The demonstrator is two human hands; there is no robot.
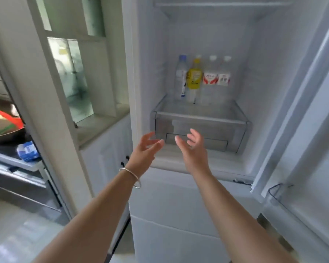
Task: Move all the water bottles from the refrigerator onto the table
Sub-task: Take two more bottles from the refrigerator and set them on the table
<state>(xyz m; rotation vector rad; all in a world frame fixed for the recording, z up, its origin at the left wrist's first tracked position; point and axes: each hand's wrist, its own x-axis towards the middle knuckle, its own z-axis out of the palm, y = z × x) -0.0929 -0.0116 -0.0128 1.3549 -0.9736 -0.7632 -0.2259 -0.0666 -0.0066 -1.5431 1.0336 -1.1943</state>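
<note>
Several bottles stand in a row at the back of the open refrigerator, on the shelf above a clear drawer. From left to right: a clear bottle with a blue cap, a bottle with a yellow label, and two clear bottles with white caps and red-and-white labels. My left hand, a bangle on its wrist, and my right hand are both raised in front of the drawer with fingers spread, palms facing each other. Neither holds anything. Both are well short of the bottles.
The refrigerator door stands open on the right with a wire rack low on it. A white cabinet with glass panes stands to the left. Further left, a dark unit carries bags and a blue pack.
</note>
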